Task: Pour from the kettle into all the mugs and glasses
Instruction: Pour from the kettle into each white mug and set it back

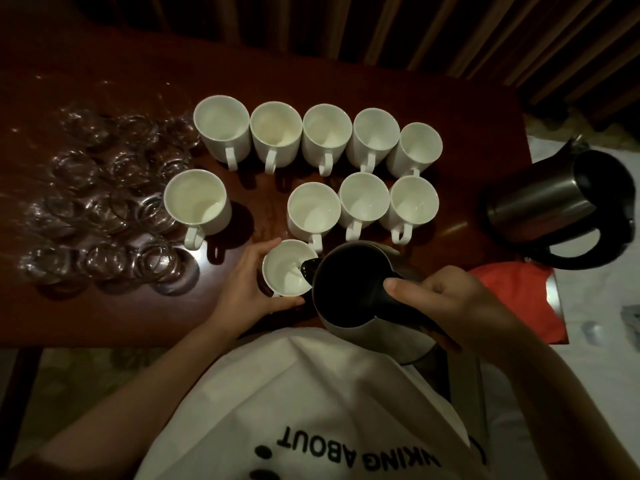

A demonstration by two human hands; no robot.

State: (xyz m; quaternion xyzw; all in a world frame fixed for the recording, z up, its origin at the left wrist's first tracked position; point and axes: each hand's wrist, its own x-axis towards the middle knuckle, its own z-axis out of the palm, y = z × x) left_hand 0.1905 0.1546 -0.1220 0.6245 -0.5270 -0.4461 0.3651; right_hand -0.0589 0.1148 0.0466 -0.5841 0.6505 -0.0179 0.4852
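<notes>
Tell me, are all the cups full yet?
Not yet. Right hand tips the kettle over the near mug, steadied by the left hand. Too dim to tell if the nine other mugs are filled. The glasses look untouched.

There is one view only, from the camera on my head, so nothing is shared with a second view. It looks steeply down and a little forward, close over the near edge of the dark wooden table (104,317). My own white shirt (294,403) fills the bottom of the frame, right under the lens. The wide angle bends the table's edges and takes in the curtain (415,26) at the far side and pale floor at right.
</notes>
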